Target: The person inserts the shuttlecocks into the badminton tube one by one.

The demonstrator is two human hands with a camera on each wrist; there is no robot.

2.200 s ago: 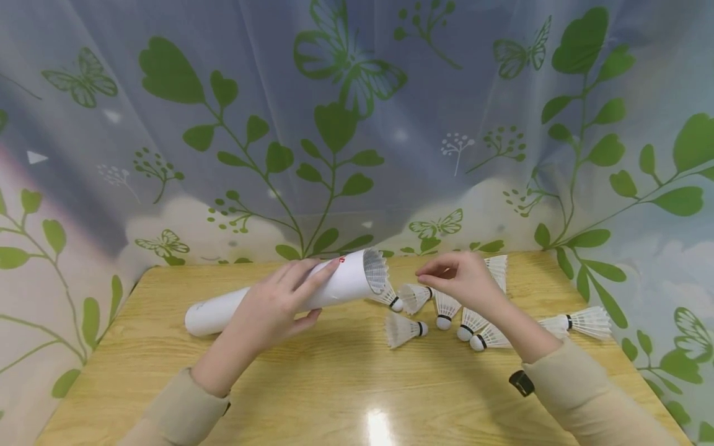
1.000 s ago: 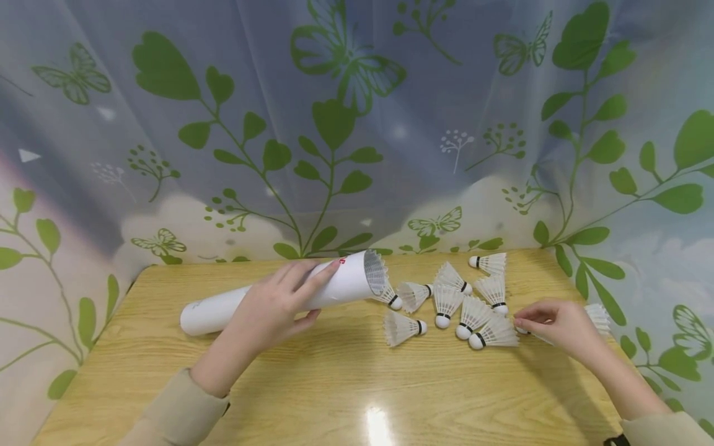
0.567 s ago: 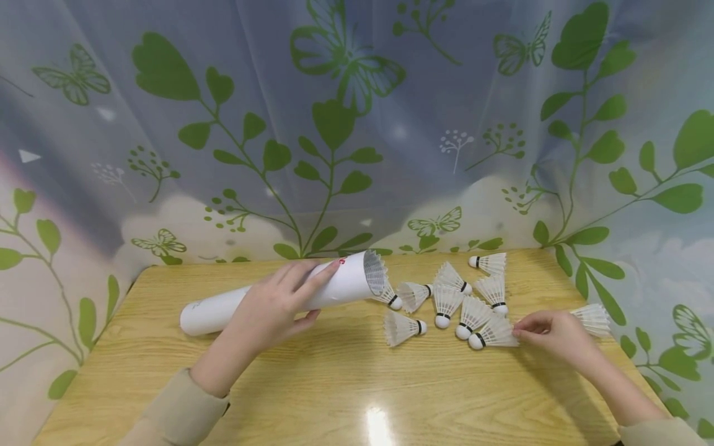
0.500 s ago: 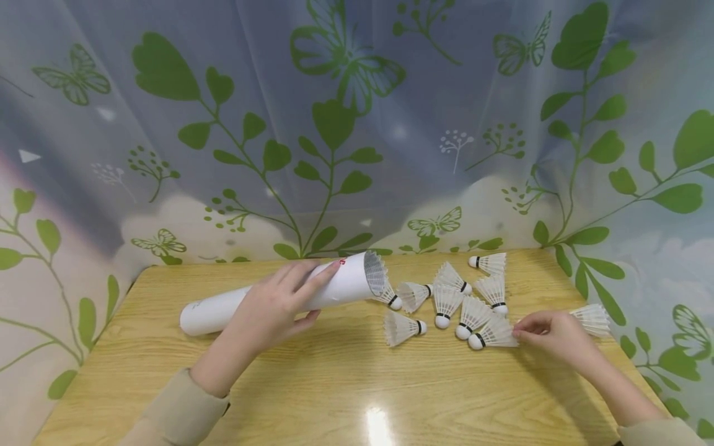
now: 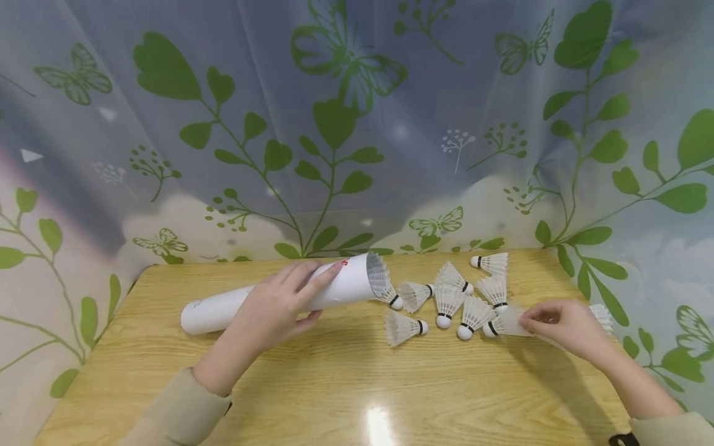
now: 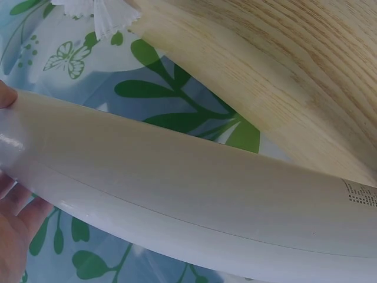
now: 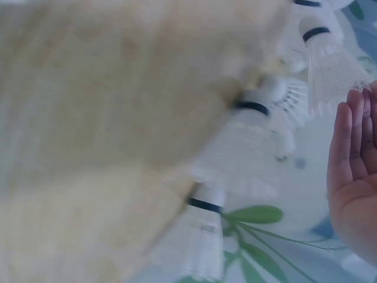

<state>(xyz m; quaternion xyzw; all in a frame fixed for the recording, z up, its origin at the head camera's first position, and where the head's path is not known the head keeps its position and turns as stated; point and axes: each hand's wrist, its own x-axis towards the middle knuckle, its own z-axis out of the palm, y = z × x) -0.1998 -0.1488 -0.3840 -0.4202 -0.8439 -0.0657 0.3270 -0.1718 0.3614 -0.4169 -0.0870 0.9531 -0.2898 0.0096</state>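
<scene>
Left hand (image 5: 274, 303) round tube (image 5: 351, 280), right (image 5: 566, 328) pinching shuttlecock (image 5: 506, 324)

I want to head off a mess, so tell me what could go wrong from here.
The right hand pinches a shuttlecock by its skirt, which might bend or slip free. Another shuttlecock lies near the right edge of the table, partly hidden by that hand, and could get nudged off. The left hand grips the white tube; another skirt shows at its open end, so tipping that end down might let it slide out.
</scene>
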